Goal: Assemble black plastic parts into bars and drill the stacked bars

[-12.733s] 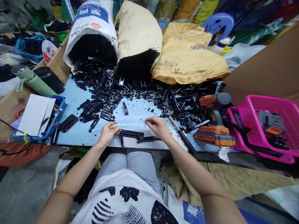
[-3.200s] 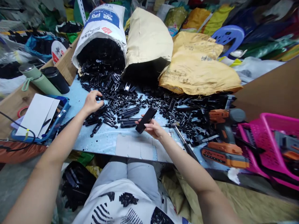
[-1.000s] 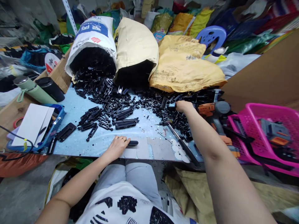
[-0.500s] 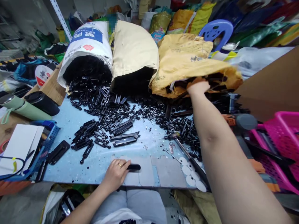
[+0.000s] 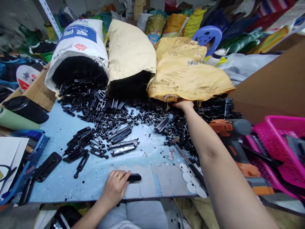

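My left hand point(image 5: 114, 188) lies at the near edge of the pale blue table point(image 5: 66, 181), fingers curled over a short black plastic piece point(image 5: 134, 177) that pokes out to the right. My right arm stretches far across to the mouth of the yellow sack point(image 5: 190, 79). There my right hand point(image 5: 184, 105) rests among the black plastic parts point(image 5: 166, 122) under the sack's lip; its fingers are hidden. A large heap of black parts point(image 5: 100, 108) spills from the white sack point(image 5: 76, 41).
A cream sack point(image 5: 130, 54) lies between the white and yellow ones. An orange cordless drill point(image 5: 234, 140) and a pink basket point(image 5: 284, 146) stand at the right. A screwdriver point(image 5: 183, 156) lies beside my right arm. Two flasks point(image 5: 21, 113) and a blue tray point(image 5: 28, 162) sit at the left.
My right hand has come down from inside the lifted yellow sack to the parts below its lip, and the sack's edge has dropped. The left hand stays on the short black piece.
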Action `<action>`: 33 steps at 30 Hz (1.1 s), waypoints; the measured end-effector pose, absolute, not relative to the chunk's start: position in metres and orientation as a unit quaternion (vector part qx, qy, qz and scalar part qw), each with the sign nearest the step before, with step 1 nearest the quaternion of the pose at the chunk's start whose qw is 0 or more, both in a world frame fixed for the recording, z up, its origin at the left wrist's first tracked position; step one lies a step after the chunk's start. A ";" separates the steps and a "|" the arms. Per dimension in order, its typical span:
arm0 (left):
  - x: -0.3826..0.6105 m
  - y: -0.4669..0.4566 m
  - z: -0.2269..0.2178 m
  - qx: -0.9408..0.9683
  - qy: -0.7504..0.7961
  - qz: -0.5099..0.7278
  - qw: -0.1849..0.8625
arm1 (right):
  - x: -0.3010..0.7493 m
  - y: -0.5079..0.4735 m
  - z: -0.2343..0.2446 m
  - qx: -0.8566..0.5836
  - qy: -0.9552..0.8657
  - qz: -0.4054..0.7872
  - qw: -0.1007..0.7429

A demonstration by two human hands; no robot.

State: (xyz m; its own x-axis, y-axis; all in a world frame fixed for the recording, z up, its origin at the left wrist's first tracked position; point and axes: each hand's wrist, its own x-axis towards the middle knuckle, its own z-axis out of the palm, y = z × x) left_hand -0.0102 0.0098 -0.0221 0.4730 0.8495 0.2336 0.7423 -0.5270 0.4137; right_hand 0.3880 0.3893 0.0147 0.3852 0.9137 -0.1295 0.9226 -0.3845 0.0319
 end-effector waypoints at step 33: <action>0.005 0.016 0.011 0.886 0.427 0.033 0.178 | 0.239 0.000 0.018 0.380 0.916 -0.088 0.091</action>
